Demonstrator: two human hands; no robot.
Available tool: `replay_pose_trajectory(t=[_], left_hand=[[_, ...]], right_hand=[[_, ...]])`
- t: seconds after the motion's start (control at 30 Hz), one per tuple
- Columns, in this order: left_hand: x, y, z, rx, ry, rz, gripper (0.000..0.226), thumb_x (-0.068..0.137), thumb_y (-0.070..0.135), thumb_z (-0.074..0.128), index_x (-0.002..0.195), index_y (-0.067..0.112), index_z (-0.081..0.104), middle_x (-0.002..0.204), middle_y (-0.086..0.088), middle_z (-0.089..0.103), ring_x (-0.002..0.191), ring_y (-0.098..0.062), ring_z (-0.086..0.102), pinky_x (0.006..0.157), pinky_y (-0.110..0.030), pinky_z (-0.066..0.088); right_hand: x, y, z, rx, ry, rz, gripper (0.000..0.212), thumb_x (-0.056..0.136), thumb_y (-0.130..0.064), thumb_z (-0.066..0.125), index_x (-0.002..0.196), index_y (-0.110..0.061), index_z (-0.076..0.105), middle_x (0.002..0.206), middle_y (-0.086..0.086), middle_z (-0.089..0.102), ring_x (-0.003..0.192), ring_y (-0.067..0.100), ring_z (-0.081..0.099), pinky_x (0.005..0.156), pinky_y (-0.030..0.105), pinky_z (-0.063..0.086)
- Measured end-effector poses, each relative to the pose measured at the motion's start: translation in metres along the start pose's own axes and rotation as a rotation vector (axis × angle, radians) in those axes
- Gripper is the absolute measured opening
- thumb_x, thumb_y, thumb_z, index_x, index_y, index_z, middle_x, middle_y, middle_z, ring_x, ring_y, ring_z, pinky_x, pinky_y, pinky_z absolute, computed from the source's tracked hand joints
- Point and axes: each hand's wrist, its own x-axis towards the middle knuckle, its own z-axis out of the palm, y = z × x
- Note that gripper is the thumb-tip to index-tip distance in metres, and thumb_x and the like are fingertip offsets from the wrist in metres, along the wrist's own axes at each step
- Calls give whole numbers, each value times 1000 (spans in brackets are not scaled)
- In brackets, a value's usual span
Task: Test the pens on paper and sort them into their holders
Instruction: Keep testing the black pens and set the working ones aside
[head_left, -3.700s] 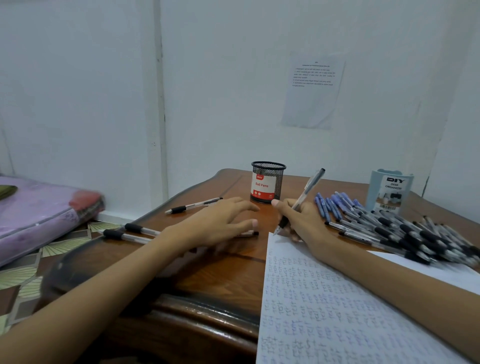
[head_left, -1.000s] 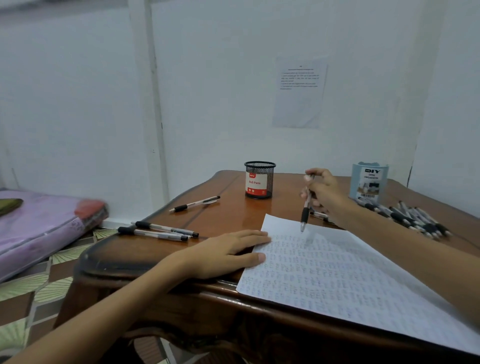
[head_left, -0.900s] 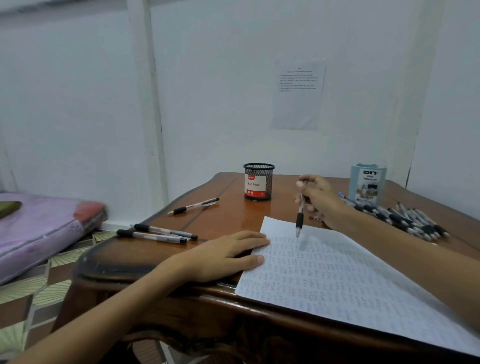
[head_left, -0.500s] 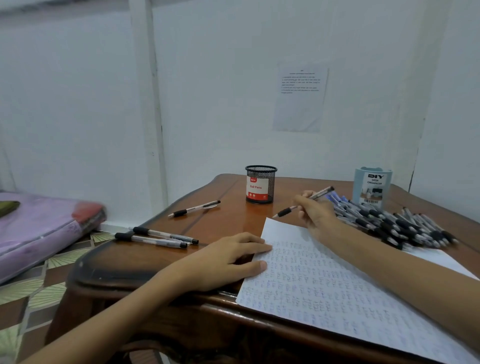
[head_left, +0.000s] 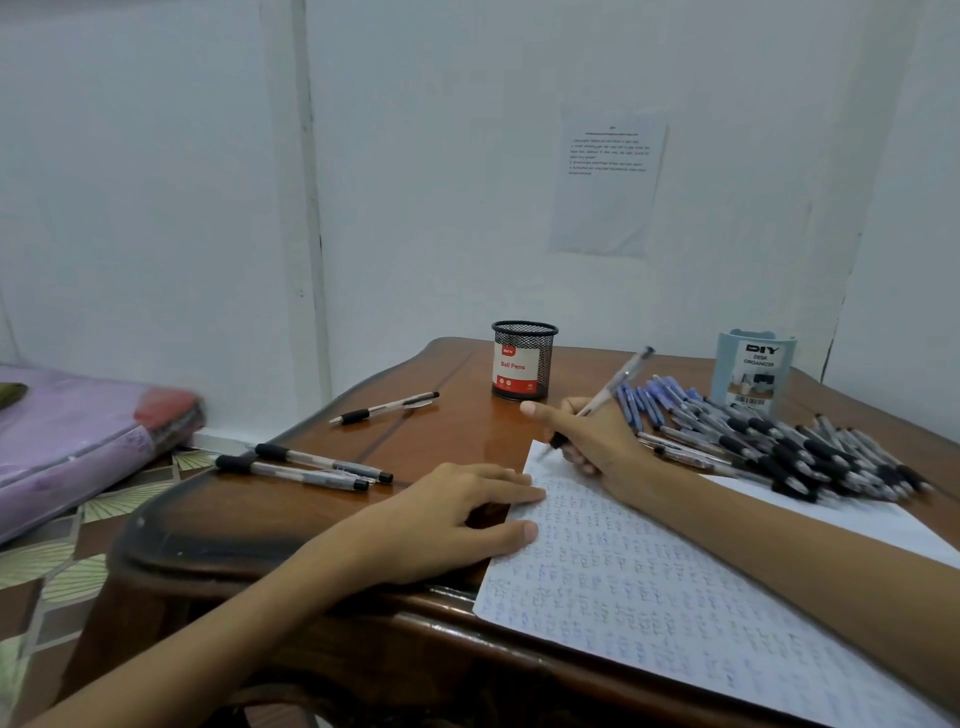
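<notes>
My right hand (head_left: 597, 436) grips a clear pen with a black grip (head_left: 610, 389), its tip down on the top left corner of the scribble-covered paper (head_left: 675, 597). My left hand (head_left: 447, 519) lies flat, fingers straight, pressing the paper's left edge. A black mesh holder (head_left: 523, 360) with a red "Ball Pens" label stands at the back of the wooden table (head_left: 441, 431). A light blue "DIY Desk Organizer" holder (head_left: 754, 371) stands at the back right. A pile of several blue and black pens (head_left: 769, 441) lies in front of it.
Three separate pens lie on the table's left side: one (head_left: 384, 408) near the mesh holder, two (head_left: 306, 467) side by side near the left edge. A purple mattress (head_left: 67, 441) lies on the patterned floor at left. A printed sheet (head_left: 605, 187) hangs on the white wall.
My right hand swung the pen from pointing left across the table to upright, then brought its tip down onto the paper's top corner. My left hand stayed on the paper's edge.
</notes>
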Motion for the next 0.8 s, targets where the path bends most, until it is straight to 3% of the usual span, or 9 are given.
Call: replay_pose_trajectory(t=[0.33,0.47,0.57,0.67,0.8], left_hand=[[0,2,0,-9,-2,-1,46,94,45,44,138,34,42,146,16,36,129,5,32,103,-14,23],[0,2,0,-8,0,3,46,93,46,43,138,34,42,146,16,36,128,7,31,102,-13,22],[0,2,0,-8,0,3,46,93,47,43,138,35,41,146,16,36,126,10,30,101,-12,21],[0,2,-1,-7,-3,0,46,94,46,43,138,35,41,146,16,35,128,7,30,104,-15,22],[-1,2,0,-7,-13,-2,46,94,46,43,139,35,41,147,16,35,130,6,30,106,-17,22]], right_hand=[[2,3,2,-205,-6,-62,42,85,-2,62,51,-12,38,43,2,34,28,2,30,32,12,27],[2,2,4,-260,0,-111,40,80,5,58,50,-11,37,47,3,32,40,6,31,39,11,29],[2,3,4,-275,18,-125,40,78,5,56,49,-12,35,49,3,30,46,8,29,46,15,30],[2,4,3,-268,5,-108,38,79,4,57,51,-12,37,50,4,32,41,6,30,40,13,29],[4,5,3,-274,56,-117,37,80,2,58,52,-12,39,50,3,36,46,8,33,45,16,33]])
